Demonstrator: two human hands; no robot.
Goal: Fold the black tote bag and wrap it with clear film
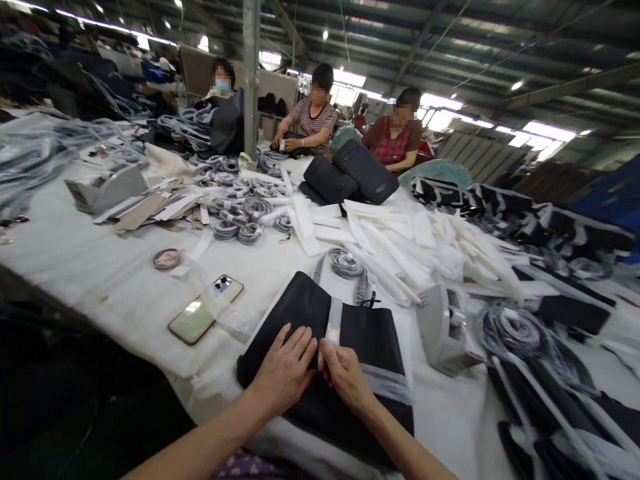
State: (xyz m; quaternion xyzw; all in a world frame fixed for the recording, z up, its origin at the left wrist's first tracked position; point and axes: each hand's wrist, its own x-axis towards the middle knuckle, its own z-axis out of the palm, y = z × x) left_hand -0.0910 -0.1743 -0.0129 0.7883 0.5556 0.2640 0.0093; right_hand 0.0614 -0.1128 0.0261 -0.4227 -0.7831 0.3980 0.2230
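Note:
A flat black bag (305, 310) lies in front of me on the white table (90, 260). A translucent white strip (333, 321) runs down its middle. My left hand (285, 370) rests flat on the bag, fingers stretched out beside the strip. My right hand (343, 373) pinches the lower end of that strip with its fingertips. A clear plastic band (387, 383) crosses the bag to the right of my right hand.
A phone (205, 310) and a tape roll (167, 259) lie to the left. A coiled grey strap (347, 265), white foam strips (400, 247), a grey tape dispenser (443, 327) and more bags (350, 177) surround the spot. Three people sit across the table.

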